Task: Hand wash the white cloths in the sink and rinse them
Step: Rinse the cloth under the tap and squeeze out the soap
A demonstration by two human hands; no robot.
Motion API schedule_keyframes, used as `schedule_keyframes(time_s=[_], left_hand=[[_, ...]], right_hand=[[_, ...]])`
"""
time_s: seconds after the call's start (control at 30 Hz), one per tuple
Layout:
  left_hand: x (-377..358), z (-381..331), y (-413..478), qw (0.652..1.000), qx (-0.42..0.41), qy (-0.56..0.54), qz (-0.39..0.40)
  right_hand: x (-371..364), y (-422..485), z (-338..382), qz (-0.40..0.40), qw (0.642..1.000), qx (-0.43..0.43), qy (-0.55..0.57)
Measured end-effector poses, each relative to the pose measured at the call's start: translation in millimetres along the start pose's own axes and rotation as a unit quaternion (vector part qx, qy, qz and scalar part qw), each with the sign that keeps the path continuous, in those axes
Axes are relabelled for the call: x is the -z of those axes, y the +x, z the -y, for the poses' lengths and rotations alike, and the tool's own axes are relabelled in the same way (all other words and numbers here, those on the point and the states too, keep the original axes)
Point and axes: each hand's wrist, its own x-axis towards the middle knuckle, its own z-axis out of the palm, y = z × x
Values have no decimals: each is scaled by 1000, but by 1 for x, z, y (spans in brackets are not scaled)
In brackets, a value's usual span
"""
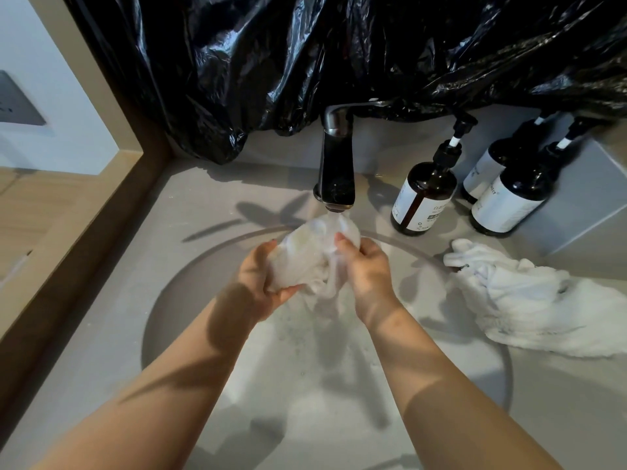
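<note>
Both bare forearms reach forward from the lower edge and converge toward the middle. The left hand (pixel 261 283) clasps a bunched white cloth (pixel 302 256) from the left, fingers curled round it. The right hand (pixel 368 271) grips the cloth's other side, knuckles up, fingers curled in.

The counter's white cloth (pixel 529 300) is cut off at the right edge.

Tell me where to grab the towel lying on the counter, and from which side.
Take the towel by its bunched, twisted end nearest the sink, coming from the sink side with the right hand. That end is narrow and raised in folds, so a hand could probably close round it; the rest spreads wide and flat rightward.
</note>
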Motion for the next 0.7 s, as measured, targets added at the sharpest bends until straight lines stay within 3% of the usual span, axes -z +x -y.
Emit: schedule_keyframes(time_s=[0.17,0.23,0.27,0.3,0.33,0.37,0.4,0.47,0.5,0.63,0.7], left_hand=[[-3,7,5,993,-45,91,59],[-10,11,2,971,-76,225,13],[-11,13,4,930,-128,342,-42],[-8,16,6,855,-203,465,-104],[-7,17,4,792,-268,530,-142],[-6,18,6,764,-305,550,-145],[-7,19,5,784,-302,530,-112],[-19,17,-1,898,-172,404,-34],[-24,15,-4,925,-111,362,-16],[-33,2,-2,954,-58,277,95],[-36,0,-3,968,-52,213,125]], right_hand=[[-4,8,22,-4,993,-50,103],[-2,10,28,-21,989,-68,132],[-1,11,29,-27,988,-61,141],[1,10,29,-30,988,-54,144],[3,10,27,-30,989,-48,135],[4,10,25,-30,991,-47,124],[5,8,24,-26,992,-43,118],[9,4,22,-2,993,-28,113],[11,1,21,22,994,-20,107],[17,-14,11,176,984,3,29],[20,-17,5,212,977,-23,-19]])
